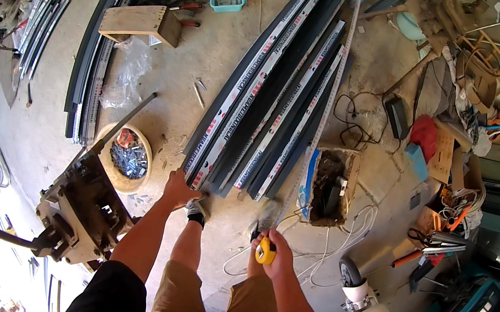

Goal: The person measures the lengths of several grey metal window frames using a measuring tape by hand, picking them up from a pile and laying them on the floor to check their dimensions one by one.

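Tape measure [264, 251], yellow-cased, sits in the right hand [279, 249], low and ahead of the body; we see the fingers curled closed around the case. Its drawn-out blade [328, 96] runs away from us along the right side of the film-taped dark profiles [250, 116]. The left hand [179, 191] is at the near end of the leftmost profile, thumb apart from the fingers; we cannot tell how far the fingers close on it.

The surface is a stained concrete floor [173, 79] in a cluttered workshop. We find the profiles lying lengthwise on it, their near ends stepped and just ahead of our shoes [196, 208].

To the left, we note a strip of floor between these profiles and a second profile stack [87, 60]; thin rods [198, 95] and plastic film [126, 77] lie there. Nearer us, a round tub [124, 187] of metal parts and a dark metal machine [83, 210] bound the left side. To the right, a rectangular bin [352, 187] stands beside the blade, and white cable [372, 223] loops across the floor. Farther right, we see heaped tools and boxes along the edge.
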{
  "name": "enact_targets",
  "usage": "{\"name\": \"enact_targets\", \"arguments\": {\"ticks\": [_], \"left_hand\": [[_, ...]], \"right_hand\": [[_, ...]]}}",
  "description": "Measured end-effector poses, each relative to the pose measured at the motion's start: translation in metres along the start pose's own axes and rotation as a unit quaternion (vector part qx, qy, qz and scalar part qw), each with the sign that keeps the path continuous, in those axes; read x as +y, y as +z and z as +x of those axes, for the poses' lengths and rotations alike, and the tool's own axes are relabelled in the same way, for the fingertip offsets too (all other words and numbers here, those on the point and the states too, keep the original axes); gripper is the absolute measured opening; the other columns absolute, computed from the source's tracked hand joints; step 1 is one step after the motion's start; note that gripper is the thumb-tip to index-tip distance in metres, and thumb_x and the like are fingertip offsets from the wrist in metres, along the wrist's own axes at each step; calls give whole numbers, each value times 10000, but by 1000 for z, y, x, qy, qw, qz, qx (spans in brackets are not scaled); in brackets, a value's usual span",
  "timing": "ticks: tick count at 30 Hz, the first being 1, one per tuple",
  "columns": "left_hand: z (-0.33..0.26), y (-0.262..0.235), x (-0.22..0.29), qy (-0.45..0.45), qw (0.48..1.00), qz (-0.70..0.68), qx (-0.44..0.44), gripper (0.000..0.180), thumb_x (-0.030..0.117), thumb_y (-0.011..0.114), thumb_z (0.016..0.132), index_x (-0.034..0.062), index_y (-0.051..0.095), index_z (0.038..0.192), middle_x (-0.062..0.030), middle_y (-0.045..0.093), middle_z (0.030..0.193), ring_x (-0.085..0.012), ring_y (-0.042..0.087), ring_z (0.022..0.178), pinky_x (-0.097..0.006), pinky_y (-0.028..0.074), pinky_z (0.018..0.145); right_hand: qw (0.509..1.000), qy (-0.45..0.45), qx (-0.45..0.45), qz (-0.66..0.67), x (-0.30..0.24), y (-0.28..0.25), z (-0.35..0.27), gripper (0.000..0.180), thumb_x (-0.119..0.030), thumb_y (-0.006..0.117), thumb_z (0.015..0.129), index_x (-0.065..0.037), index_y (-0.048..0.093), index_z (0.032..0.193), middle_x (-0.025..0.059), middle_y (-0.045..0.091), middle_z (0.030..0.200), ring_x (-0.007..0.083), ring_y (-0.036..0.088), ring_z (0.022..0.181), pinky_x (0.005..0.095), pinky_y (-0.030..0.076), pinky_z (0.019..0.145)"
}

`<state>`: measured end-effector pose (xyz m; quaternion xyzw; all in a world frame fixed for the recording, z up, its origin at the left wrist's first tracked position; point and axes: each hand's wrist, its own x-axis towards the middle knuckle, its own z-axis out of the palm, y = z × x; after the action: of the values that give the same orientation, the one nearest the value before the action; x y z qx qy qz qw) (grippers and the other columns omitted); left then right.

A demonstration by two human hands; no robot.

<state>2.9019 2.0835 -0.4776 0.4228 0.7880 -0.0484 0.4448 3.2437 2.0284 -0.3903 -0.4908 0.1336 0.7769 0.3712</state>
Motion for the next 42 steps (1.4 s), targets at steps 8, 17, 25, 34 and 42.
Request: {"name": "enact_targets", "arguments": {"ticks": [8,17,25,34,42], "left_hand": [[-59,-17,-38,2,983,-152,-100,879,302,899,624,-91,461,1276,-247,655,1159,-322,651,1092,-396,529,917],[-75,4,-22,44,927,-321,-187,817,133,857,686,-29,450,1376,-168,654,1195,-270,633,1081,-393,507,958],[-107,25,9,-7,994,-80,-77,920,398,875,645,-124,418,1250,-331,636,1172,-405,660,1102,-440,540,917],[-117,65,16,-19,999,-40,-24,956,388,853,631,-72,372,1316,-316,642,1185,-443,648,1114,-471,528,948],[-121,70,21,-24,999,-40,-20,929,393,852,635,-57,388,1302,-305,644,1199,-436,646,1126,-471,523,964]], "right_hand": [[999,0,-42,-28,-12,23,3,247,-287,615,990,-41,625,975,81,646,891,196,629,802,348,535,752],[999,6,-26,-44,-7,36,17,257,-297,625,990,-42,628,952,76,643,823,192,633,714,323,534,678],[999,20,11,-50,-6,51,34,256,-300,638,985,-52,632,923,56,628,787,176,620,674,315,526,638],[994,-25,45,-92,-25,76,55,242,-279,635,976,-47,641,908,64,643,769,176,622,662,305,524,617],[997,-23,34,-73,-23,74,55,246,-282,630,985,-52,642,902,61,644,775,172,617,659,298,518,620]]}}
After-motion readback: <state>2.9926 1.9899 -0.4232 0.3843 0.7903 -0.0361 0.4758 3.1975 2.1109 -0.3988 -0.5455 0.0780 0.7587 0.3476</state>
